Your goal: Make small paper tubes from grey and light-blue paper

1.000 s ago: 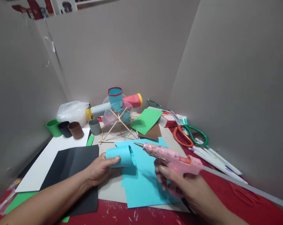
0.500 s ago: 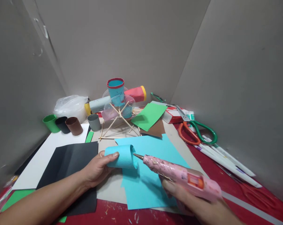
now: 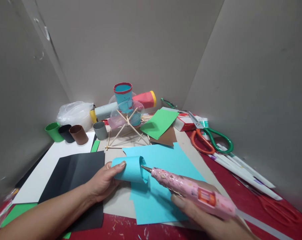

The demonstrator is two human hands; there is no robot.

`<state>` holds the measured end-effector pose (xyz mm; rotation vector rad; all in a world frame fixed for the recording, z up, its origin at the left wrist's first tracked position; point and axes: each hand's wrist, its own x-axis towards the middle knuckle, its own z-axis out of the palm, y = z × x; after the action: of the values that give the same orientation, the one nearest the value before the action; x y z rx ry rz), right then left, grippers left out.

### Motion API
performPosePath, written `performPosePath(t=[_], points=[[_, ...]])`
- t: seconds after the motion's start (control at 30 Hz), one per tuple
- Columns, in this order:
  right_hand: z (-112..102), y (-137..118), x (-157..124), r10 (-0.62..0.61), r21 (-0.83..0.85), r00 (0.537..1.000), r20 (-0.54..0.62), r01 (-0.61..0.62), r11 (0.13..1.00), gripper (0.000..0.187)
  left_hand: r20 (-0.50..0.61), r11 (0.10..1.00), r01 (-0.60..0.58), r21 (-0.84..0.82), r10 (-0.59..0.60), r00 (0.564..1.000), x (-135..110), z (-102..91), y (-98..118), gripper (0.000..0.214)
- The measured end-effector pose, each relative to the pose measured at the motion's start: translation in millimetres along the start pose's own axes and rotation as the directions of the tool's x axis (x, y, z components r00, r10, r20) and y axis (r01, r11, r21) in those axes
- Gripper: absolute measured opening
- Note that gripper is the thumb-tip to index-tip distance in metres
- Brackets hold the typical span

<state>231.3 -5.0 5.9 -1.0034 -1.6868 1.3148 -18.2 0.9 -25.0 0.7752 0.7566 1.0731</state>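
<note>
Nearest to us, at the lower right of the frame, the right hand has its grip closed around a pink, blotched plastic glue gun, a long pale stick running from its rear end. The left hand, left of the frame's centre, has its grip on a bright blue rolled-paper cylinder, thumb over the outside. The cylinder lies on its side in the air at lower centre — its open end faces right, and the gun's metal nozzle points into that opening; we cannot tell whether the tip touches the paper.

Below the hands we see the red surface, bright blue paper sheets at lower centre and a black sheet at lower left, partly over a white sheet.

Farther off, at the right, we see slim white pens and, just beyond them, scissors with one orange and one green handle. At mid-left stand four small cylinders — green, black, brown and grey. Near the centre we find a frame of thin wooden sticks, with a bright green rectangular sheet to its right. Behind the frame rise a blue cup with a red rim and a red tube with a yellow end. A crumpled translucent plastic bag sits left of them, before plain grey walls.
</note>
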Motion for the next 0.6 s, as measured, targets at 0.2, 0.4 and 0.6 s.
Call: performPosePath(t=[0.2, 0.4, 0.6], points=[[2.8, 0.3, -0.7, 0.004, -0.034, 0.999, -0.053, -0.006, 0.999, 0.032, 0.021, 1.0, 0.001, 0.006, -0.001, 1.0, -0.5, 1.2, 0.5, 0.029], [2.4, 5.6, 1.0, -0.012, -0.036, 0.999, -0.037, 0.011, 0.999, 0.033, 0.031, 1.0, 0.008, 0.0, -0.008, 0.999, -0.4, 3.2, 1.4, 0.028], [1.3, 9.1, 1.9, -0.025, -0.028, 0.998, -0.049, 0.024, 0.999, 0.034, 0.019, 1.0, 0.014, 0.011, -0.015, 1.0, -1.3, 4.4, 1.5, 0.028]])
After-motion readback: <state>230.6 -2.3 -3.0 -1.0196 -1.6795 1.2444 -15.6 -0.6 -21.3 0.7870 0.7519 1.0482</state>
